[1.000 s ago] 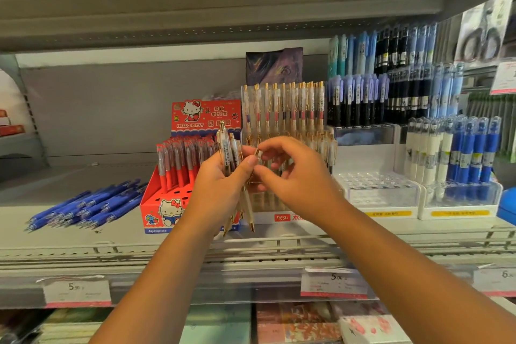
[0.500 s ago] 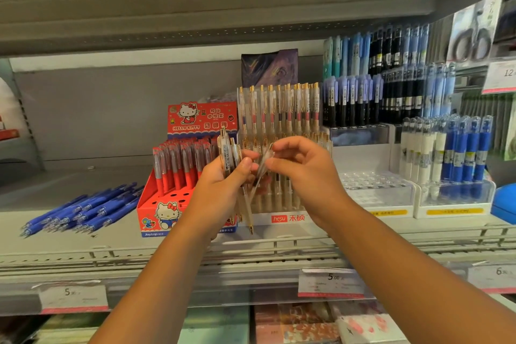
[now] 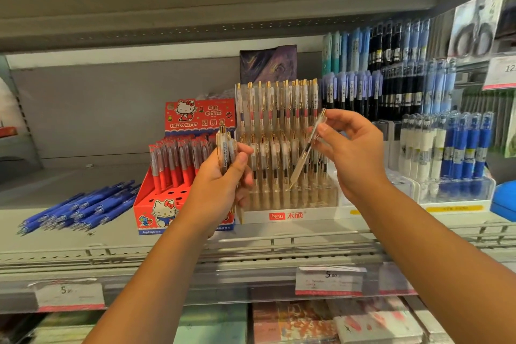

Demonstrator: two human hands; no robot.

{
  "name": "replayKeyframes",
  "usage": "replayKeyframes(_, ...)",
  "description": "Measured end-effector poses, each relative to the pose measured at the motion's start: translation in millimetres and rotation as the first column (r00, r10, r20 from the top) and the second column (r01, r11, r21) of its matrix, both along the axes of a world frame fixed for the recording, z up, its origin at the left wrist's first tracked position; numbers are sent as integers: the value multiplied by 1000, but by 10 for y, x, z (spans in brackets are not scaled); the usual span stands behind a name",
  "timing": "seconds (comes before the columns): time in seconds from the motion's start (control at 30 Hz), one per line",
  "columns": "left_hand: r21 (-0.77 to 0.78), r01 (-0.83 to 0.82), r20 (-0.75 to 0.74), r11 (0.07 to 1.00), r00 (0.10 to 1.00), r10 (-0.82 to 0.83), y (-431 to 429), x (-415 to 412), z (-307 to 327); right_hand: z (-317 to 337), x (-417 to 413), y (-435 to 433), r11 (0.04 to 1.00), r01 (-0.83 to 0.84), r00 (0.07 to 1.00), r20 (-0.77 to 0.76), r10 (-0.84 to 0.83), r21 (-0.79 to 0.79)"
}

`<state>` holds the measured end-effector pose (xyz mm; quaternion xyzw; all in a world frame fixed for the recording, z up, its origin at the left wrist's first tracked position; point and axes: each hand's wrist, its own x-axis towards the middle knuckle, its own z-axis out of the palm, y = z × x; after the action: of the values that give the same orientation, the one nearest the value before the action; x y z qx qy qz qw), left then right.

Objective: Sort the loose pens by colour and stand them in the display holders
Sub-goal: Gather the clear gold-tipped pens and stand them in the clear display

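Left hand (image 3: pixel 220 184): grip curled round bundle of clear gold-clipped pens (image 3: pixel 225 148), upright.
Right hand (image 3: pixel 351 153): grip pinches single clear gold-tipped pen (image 3: pixel 303 156), tilted, before clear tiered holder (image 3: pixel 315 213).

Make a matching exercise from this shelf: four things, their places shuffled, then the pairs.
1. loose blue pens
2. red pens
3. single clear pen
4. bundle of clear pens

A. pinched in the right hand, tilted
B. lying flat on the shelf
C. gripped in the left hand
D. standing in the Hello Kitty box

Pairs: 1-B, 2-D, 3-A, 4-C
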<state>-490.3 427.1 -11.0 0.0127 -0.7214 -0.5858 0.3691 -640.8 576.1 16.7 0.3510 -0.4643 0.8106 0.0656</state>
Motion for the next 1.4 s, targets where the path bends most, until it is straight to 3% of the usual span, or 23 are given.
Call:
replayKeyframes(0.33, 96, 89, -13, 991, 996, -88, -8, 4, -3, -52, -6, -62, 977, 142, 984, -128, -122, 160)
replayKeyframes(0.53, 30, 77, 42, 997, 996, -78, 36, 0, 9, -142, -18, -139, 857, 311, 925, -337, -174, 412)
replayKeyframes(0.8, -96, 60, 101, 994, 994, -51, 37, 17, 4, -177, -17, -150, 832, 372, 902, -373, -219, 411)
replayKeyframes(1.0, -68, 106, 123, 992, 988, -97, 49, -8, -3, -174, 68, -138, 800, 491, 836, -443, -322, 344)
replayKeyframes(1.1, -49, 119, 110, 992, 987, -113, 54, -23, -8, -124, 209, -101, 870, 437, 826, -485, -287, 229)
replayKeyframes(1.2, -53, 136, 99, 989, 987, -130, 62, -22, -9, -121, 394, -112, 920, 261, 862, -500, -86, 292)
replayKeyframes(1.3, -53, 146, 82, 988, 987, -141, 73, -16, -10, -128, 545, -181, 921, 92, 920, -387, 66, 377)
replayKeyframes(1.4, -49, 152, 83, 987, 985, -148, 83, -13, -5, -84, 615, -227, 929, -19, 968, -226, 109, 369)
